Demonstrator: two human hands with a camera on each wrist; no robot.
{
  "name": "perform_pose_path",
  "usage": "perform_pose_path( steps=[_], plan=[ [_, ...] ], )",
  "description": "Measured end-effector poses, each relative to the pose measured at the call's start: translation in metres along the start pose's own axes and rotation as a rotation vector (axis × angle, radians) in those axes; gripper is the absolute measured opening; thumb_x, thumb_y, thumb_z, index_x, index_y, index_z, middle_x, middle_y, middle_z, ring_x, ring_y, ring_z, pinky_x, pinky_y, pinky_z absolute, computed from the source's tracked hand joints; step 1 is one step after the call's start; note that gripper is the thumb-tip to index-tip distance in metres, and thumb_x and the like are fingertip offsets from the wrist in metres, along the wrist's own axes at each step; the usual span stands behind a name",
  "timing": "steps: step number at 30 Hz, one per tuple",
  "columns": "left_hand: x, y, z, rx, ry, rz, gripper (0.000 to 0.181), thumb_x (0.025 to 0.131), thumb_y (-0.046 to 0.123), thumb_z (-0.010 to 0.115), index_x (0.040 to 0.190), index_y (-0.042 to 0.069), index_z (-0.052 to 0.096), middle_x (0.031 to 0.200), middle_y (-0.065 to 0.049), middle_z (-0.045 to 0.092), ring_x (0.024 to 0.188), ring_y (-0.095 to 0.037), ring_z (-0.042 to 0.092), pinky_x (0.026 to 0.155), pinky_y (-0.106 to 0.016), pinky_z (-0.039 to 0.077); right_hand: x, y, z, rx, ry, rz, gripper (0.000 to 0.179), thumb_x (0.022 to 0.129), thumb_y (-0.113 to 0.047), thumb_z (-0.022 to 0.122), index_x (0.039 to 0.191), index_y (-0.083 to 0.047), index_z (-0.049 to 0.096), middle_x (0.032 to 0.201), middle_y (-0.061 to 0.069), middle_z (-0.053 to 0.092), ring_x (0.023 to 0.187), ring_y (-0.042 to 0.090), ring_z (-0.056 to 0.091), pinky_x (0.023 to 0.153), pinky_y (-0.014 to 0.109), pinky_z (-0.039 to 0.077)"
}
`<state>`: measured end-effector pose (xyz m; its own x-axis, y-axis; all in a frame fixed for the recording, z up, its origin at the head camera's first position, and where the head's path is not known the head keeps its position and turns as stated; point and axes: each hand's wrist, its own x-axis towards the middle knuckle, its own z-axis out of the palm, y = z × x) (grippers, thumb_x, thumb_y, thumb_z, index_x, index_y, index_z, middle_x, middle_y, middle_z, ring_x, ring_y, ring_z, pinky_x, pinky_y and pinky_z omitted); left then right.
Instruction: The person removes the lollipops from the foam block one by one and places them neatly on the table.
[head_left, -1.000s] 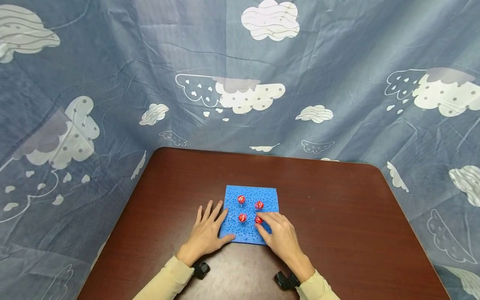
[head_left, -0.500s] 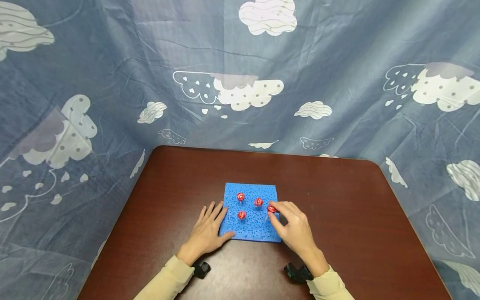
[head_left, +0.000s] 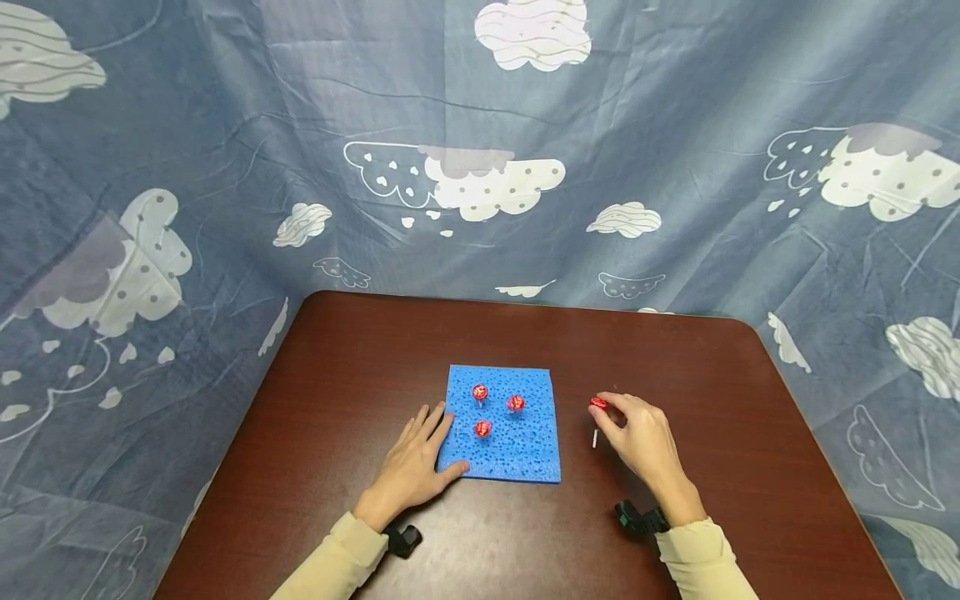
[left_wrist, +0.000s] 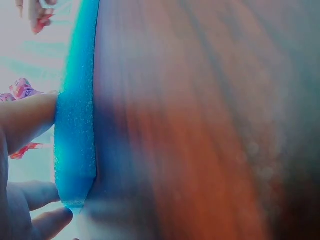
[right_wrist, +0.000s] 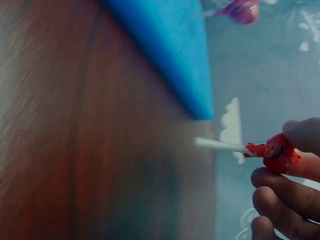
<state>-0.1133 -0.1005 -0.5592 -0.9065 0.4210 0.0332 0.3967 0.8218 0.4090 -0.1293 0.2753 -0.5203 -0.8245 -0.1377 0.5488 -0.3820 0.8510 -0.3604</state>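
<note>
Just right of the flat blue foam board, the right hand pinches a round red-wrapped lollipop in its fingers, its white stick pointing down. The left hand, fingers apart, rests on the board's left edge. Three more round red lollipops stand up from the board. Only the right wrist view clearly shows the red wrapper bunched around the held stick.
</note>
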Motion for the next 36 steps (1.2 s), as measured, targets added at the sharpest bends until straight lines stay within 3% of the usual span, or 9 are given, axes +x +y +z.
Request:
perform_pose_path(
  steps=[5,14,20,36],
  plan=[
    [-0.001,0.0,0.0,-0.004,-0.005,-0.006,0.087,0.098,0.062,0.061,0.163,0.01,0.036,0.173,-0.012,0.025,0.159,-0.04,0.023,0.127,-0.056,0.027,-0.007,0.01,0.014,0.0,-0.084,0.014,0.024,0.084,-0.015,0.087,0.104,-0.004,0.081,0.087,0.005,0.076,0.065,0.014,0.062,0.056,0.031,0.051],
    [-0.003,0.0,0.001,-0.016,-0.024,-0.019,0.087,0.098,0.063,0.06,0.164,0.013,0.034,0.173,-0.011,0.025,0.159,-0.04,0.022,0.127,-0.056,0.028,-0.014,0.014,0.03,0.003,-0.143,0.057,0.021,0.085,-0.02,0.087,0.101,-0.008,0.082,0.089,-0.002,0.073,0.067,0.011,0.059,0.055,0.027,0.048],
    [-0.003,-0.001,0.002,-0.014,-0.025,-0.026,0.087,0.098,0.064,0.059,0.165,0.014,0.034,0.173,-0.011,0.025,0.159,-0.04,0.022,0.127,-0.056,0.028,-0.014,0.015,0.035,-0.004,-0.167,0.066,0.02,0.088,-0.022,0.085,0.102,-0.008,0.082,0.092,-0.001,0.074,0.074,0.015,0.067,0.06,0.033,0.054],
    [-0.001,-0.003,0.002,-0.017,-0.015,-0.026,0.088,0.098,0.063,0.06,0.165,0.013,0.033,0.172,-0.013,0.026,0.159,-0.041,0.022,0.127,-0.056,0.029,-0.012,0.016,0.037,0.003,-0.238,0.103,0.022,0.091,-0.023,0.081,0.106,-0.006,0.082,0.094,0.001,0.073,0.077,0.017,0.067,0.061,0.034,0.053]
  ],
)
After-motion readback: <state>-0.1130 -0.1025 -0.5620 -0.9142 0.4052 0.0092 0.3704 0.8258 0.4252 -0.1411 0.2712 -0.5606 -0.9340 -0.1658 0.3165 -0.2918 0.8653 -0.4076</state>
